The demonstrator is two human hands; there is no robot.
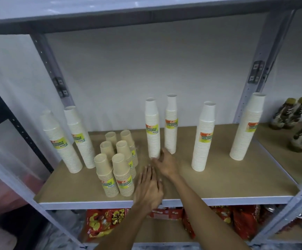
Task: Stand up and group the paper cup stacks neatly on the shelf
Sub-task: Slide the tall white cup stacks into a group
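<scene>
The upright white cup stack (pixel 152 130), 12 o'clock of the released left grip (pixel 149 188), is grasped low by the right grip (pixel 164 163).

Bare left hand (pixel 149 189) and right hand (pixel 165 164), forearms unsleeved
</scene>
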